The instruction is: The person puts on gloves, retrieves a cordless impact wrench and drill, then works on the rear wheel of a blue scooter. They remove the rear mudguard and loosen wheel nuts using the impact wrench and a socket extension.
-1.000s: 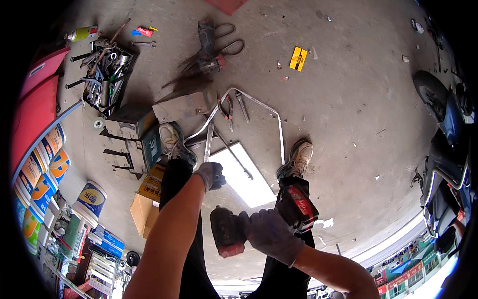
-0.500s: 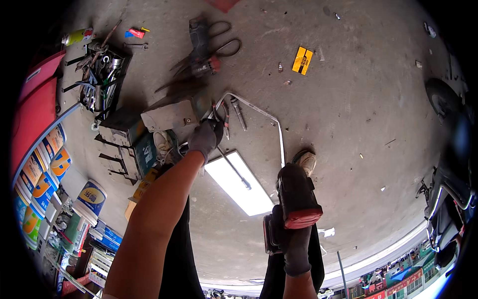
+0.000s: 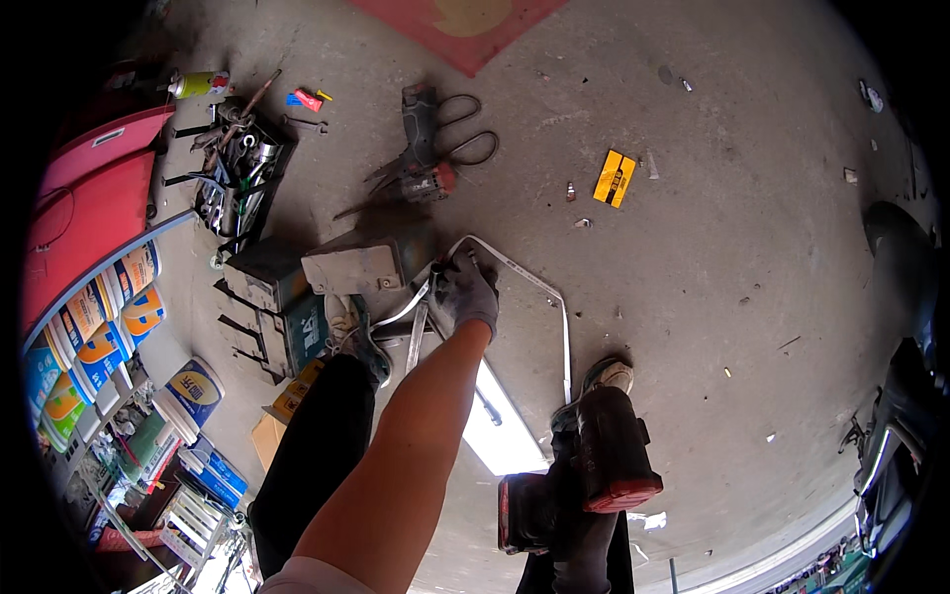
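My left hand (image 3: 467,295), in a grey glove with dark fingers, reaches down to the floor beside a dusty metal box (image 3: 351,269). Its fingers are curled, and whatever lies in or under them is hidden. A pale thin strip (image 3: 529,279) runs bent around the hand and back toward my shoe (image 3: 606,376). Under my left forearm lies a bright white panel (image 3: 500,436), with a dark rod end (image 3: 489,408) over it. My right hand (image 3: 579,540), also gloved, is closed around a black and red cordless power tool (image 3: 612,445), held above my right leg.
A rack of hand tools (image 3: 242,178) stands at the far left, near a spray can (image 3: 201,83). Another corded-looking grey tool (image 3: 421,139) and a yellow packet (image 3: 615,179) lie ahead. Paint-type buckets (image 3: 188,396) line the left; a motorcycle (image 3: 896,455) is at the right.
My view has shifted. My left hand has moved right and slightly forward, covering the spot where red-handled pliers and a metal rod lay. My right hand still holds the power tool.
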{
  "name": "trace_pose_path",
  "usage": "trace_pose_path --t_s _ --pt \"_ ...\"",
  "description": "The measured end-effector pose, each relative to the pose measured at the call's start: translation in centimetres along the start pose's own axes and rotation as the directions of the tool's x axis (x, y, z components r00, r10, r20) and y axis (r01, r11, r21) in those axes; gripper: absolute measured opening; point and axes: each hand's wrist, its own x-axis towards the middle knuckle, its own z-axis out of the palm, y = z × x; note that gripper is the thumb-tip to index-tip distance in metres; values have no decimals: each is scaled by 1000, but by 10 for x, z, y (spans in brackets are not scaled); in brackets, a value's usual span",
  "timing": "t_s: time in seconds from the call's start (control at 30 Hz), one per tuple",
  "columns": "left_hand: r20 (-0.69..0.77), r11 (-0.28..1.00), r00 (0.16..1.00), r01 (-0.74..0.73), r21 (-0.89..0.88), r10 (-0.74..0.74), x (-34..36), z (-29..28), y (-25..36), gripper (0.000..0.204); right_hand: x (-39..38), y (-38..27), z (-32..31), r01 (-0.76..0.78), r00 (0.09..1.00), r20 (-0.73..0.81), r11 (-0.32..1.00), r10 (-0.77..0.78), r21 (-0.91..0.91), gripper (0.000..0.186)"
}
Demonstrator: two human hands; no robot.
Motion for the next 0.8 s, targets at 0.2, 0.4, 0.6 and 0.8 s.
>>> trace_pose_path --t_s 0.2,0.4,0.6,0.8 --pt "304 980 944 169 -106 -130 6 -40 -4 43 6 8 1 -227 967 26 810 254 541 48" --pt "850 615 487 614 -495 199 -16 -98 -73 19 11 29 4 -95 972 216 995 92 2 31" --pt "431 556 424 -231 -799 796 -59 -222 -131 23 -36 45 38 41 930 345 895 129 -444 25" --pt "80 480 519 -708 -518 851 -29 -326 -152 11 -76 42 102 -40 880 388 856 274 -515 34"
